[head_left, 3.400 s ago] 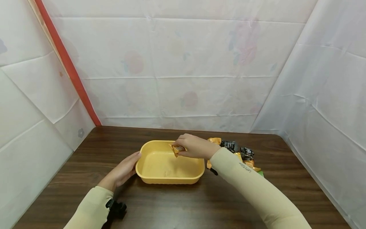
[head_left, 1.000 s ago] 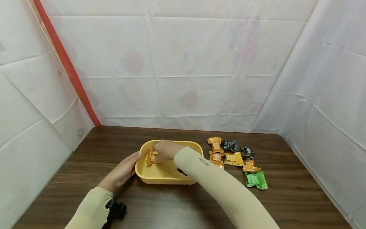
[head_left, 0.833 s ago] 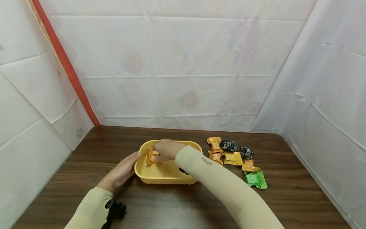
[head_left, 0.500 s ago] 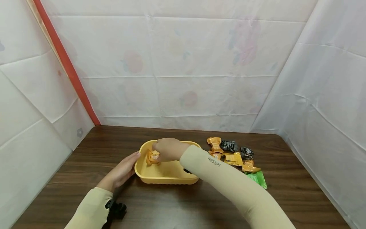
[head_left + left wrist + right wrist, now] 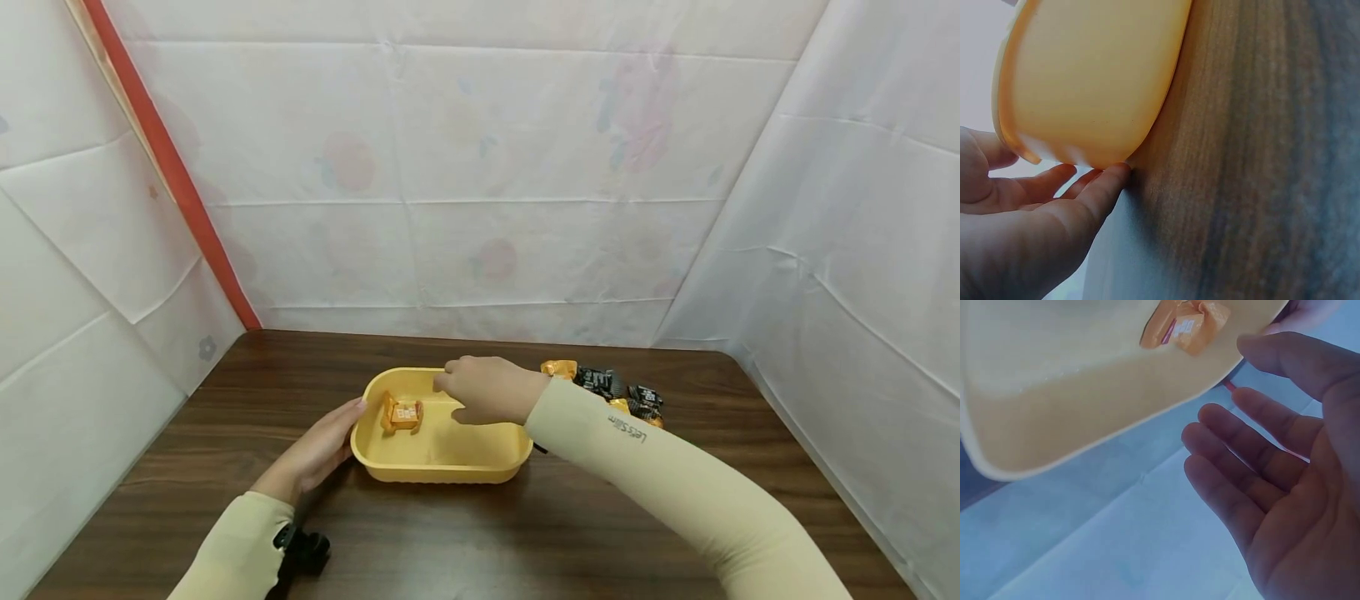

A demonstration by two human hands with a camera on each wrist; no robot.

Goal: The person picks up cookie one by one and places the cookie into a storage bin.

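A yellow plastic basin [image 5: 442, 473] stands on the table, with one orange-wrapped snack [image 5: 402, 414] lying at its left end. My left hand [image 5: 324, 446] touches the basin's left end from outside. In the left wrist view, the fingertips of that hand [image 5: 1054, 206] rest against the basin wall low down, and nothing is gripped. Over the basin's right half hovers my right hand [image 5: 491, 390], holding nothing. The right wrist view has its fingers [image 5: 1229, 481] spread and relaxed beside the rim, apart from the orange packet [image 5: 1188, 325].
Right of the basin lie several wrapped snacks: an orange one [image 5: 558, 368], black ones [image 5: 597, 382] and others partly hidden behind my right forearm. White patterned sheets [image 5: 480, 183] enclose the back and sides of the brown wooden table [image 5: 450, 542].
My right hand carried the orange-wrapped snack to the basin's left end, let it go, and has lifted back to the right. The left hand has stayed at the basin.
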